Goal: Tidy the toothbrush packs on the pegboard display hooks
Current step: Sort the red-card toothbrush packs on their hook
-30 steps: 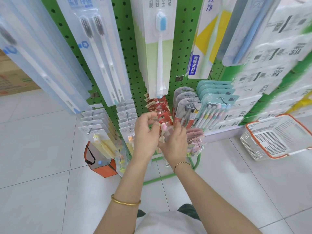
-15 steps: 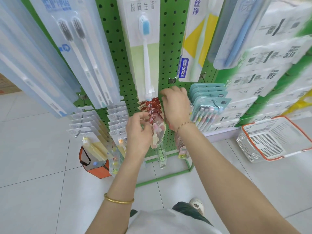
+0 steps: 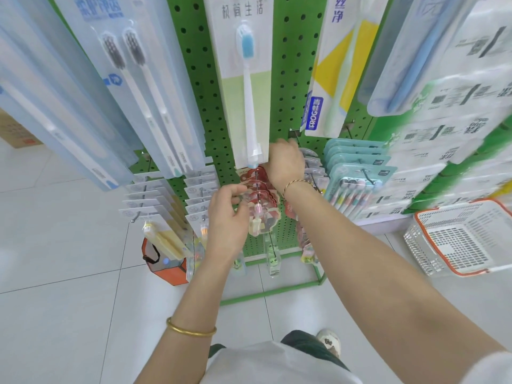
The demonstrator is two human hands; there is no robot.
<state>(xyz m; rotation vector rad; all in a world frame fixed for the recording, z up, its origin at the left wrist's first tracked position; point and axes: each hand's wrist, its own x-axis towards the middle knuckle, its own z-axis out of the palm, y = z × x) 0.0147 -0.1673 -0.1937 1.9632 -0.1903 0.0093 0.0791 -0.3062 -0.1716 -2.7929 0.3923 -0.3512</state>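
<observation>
Packs (image 3: 266,195) hung along hook (image 3: 258,180), front-to-back; L hand (image 3: 227,217) pinched front one, R hand (image 3: 285,164) at rear, fingers hidden.

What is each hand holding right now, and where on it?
The left hand pinches the front red-topped pack at its upper left edge. The right hand reaches behind that row; its fingertips are hidden, so its hold cannot be told.

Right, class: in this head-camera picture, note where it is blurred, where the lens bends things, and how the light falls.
Head view: white packs at right smeared by blur; red-topped packs, left hand and right hand sharp; the wide lens fans the upper packs outward; soft even light, faint sheen on the floor tiles.
</observation>
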